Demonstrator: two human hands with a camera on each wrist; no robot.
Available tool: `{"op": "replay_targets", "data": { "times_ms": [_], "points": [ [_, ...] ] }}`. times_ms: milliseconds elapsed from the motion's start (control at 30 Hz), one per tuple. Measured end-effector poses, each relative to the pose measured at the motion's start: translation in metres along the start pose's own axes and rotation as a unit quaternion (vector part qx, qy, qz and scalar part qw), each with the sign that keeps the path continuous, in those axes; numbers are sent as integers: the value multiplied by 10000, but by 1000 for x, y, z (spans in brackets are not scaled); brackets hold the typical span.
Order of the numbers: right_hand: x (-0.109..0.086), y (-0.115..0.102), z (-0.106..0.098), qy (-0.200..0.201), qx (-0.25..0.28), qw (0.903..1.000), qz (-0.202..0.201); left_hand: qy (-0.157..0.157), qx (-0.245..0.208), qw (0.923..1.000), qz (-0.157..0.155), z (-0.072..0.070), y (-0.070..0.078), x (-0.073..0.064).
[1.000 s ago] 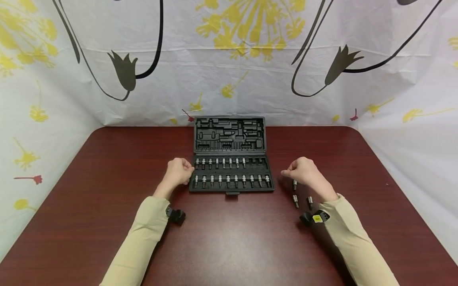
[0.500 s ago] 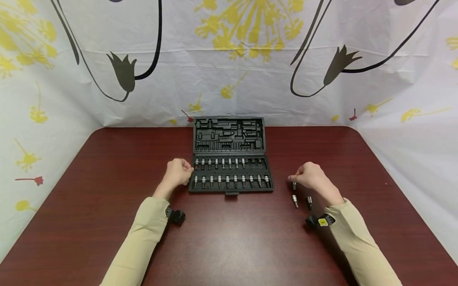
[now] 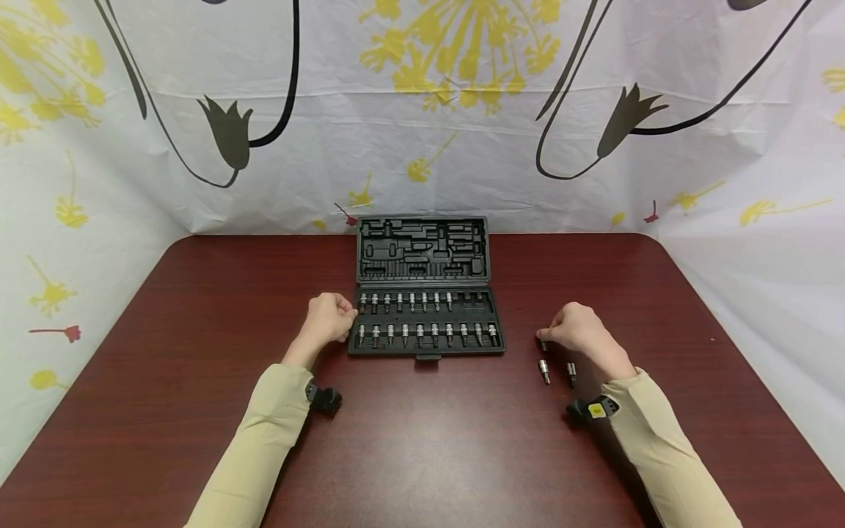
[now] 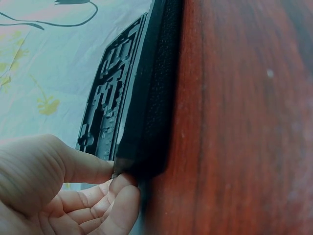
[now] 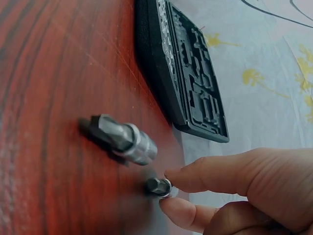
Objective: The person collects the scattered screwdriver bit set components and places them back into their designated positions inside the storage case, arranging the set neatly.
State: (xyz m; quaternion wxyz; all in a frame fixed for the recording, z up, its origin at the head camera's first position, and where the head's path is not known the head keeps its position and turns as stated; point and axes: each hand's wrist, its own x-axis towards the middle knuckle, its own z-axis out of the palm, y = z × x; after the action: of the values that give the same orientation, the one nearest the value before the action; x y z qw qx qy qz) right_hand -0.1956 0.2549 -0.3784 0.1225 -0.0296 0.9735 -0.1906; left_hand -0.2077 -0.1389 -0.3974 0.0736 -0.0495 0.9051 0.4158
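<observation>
An open black plastic case (image 3: 422, 316) holds two rows of silver bit sockets. At its left edge my left hand (image 3: 328, 319) pinches the case wall between thumb and fingers, as the left wrist view shows with the case side (image 4: 146, 117). To the right of the case, my right hand (image 3: 577, 328) has thumb and finger on either side of a bit socket (image 5: 160, 187) low over the table; its dark tip points toward the camera. Two more bit sockets lie nearer me, one silver (image 3: 544, 371) and one darker (image 3: 571, 374).
The case lid (image 3: 422, 253) stands raised at the back, its moulded recesses facing me. Slots at the right end of the upper row (image 3: 472, 298) hold no sockets. A patterned white cloth (image 3: 422, 132) hangs behind the dark red table (image 3: 422, 440).
My right hand has moved right and slightly toward me, away from the case, down onto the farthest loose bit socket, and now pinches it. The left hand stays at the case edge.
</observation>
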Motion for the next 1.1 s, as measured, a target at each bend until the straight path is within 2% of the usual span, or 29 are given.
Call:
{"op": "replay_targets", "data": {
  "times_ms": [233, 467, 733, 1100],
  "points": [
    [2, -3, 2, -20, 98, 9999, -111, -15, -10, 10000, -53, -1, 1, 0],
    [5, -7, 2, -270, 153, 9994, 123, 8, 46, 10000, -10, 0, 0, 0],
    [13, -15, -4, -184, 242, 9995, -2, 3, 19, 10000, -16, -1, 1, 0],
    [28, -38, -9, -146, 370, 9992, -23, -3, 15, 10000, -78, 0, 1, 1]
  ]
}}
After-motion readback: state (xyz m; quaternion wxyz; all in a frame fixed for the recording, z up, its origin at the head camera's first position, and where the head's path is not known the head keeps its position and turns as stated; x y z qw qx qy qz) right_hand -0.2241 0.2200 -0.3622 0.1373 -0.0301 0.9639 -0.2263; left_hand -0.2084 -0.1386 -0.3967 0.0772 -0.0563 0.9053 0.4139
